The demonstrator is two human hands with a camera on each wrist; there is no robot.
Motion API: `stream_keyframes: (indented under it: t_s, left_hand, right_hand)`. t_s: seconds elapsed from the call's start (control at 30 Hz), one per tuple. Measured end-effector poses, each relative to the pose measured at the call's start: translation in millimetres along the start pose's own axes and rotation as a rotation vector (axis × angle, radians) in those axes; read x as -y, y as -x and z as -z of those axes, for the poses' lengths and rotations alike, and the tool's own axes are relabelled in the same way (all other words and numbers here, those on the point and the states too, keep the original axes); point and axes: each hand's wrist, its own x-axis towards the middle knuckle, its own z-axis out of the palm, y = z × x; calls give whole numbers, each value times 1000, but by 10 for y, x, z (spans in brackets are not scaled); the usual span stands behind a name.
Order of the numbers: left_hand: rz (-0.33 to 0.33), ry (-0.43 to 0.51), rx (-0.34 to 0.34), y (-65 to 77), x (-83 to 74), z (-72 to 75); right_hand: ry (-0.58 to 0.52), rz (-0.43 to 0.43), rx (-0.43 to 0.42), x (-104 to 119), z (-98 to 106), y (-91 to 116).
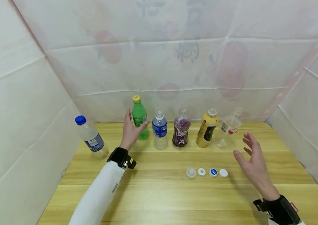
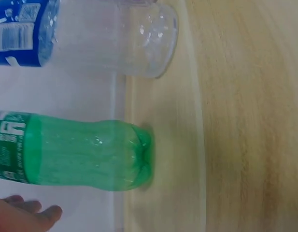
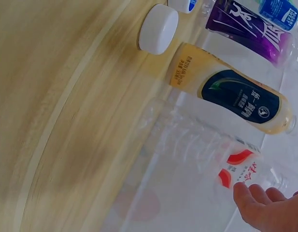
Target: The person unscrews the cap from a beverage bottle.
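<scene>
Head view: green bottle [image 1: 139, 113] upright on surface [image 1: 159, 197], long axis vertical, just ahead of your left hand [image 1: 131, 132], nearer of two; that hand stands wide, fingers at bottle's left, thumb across its front. Your right hand [image 1: 254, 165], well apart to right, loosely spread near clear bottle [image 1: 228, 127], holds nothing.

Left wrist view: green bottle appears sideways, gap visible between it and your fingers [image 2: 53, 215].

Right wrist view: your fingertips [image 3: 240, 193] overlap clear bottle's label; contact cannot be told.

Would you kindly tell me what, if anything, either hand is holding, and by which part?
Nothing is held: the left hand is beside the green bottle, its fingers not gripping it, and the right hand is empty.
</scene>
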Motion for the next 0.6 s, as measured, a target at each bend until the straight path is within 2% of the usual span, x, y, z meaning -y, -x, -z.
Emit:
stream_keyframes:
  t_s: [0.23, 0.33, 0.5, 0.6]
  left_hand:
    - [19, 65, -14, -78, 115, -51]
    - [33, 88, 2, -85, 142, -53]
    - [51, 81, 39, -90, 157, -37]
    - [45, 78, 36, -86, 173, -32]
  right_hand:
    - [-2, -4, 15, 16, -20, -17]
    - [1, -5, 19, 14, -33, -18]
    - [6, -2, 17, 2, -50, -17]
    - [8, 2, 18, 16, -53, -22]
